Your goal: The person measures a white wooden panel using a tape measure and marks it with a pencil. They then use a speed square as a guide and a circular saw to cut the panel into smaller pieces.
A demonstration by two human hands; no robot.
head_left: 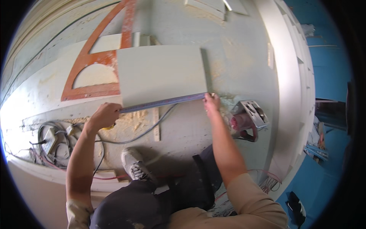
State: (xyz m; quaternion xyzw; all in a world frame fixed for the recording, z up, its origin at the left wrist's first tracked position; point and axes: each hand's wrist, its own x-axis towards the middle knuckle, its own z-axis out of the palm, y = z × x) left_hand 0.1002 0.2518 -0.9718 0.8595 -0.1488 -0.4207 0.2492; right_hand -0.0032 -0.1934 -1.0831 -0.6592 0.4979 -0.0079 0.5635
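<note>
No words, labels, numbers or signs can be read anywhere in this view. Any marks on the dark strip (164, 102) held between the left hand (106, 114) and the right hand (212, 103), along the near edge of the pale panel (162, 72), are too blurred to make out. Nor is any lettering legible on the orange frame (101, 58), the power tool (244, 121) or the white block (48, 141) among the cables (65, 131).
</note>
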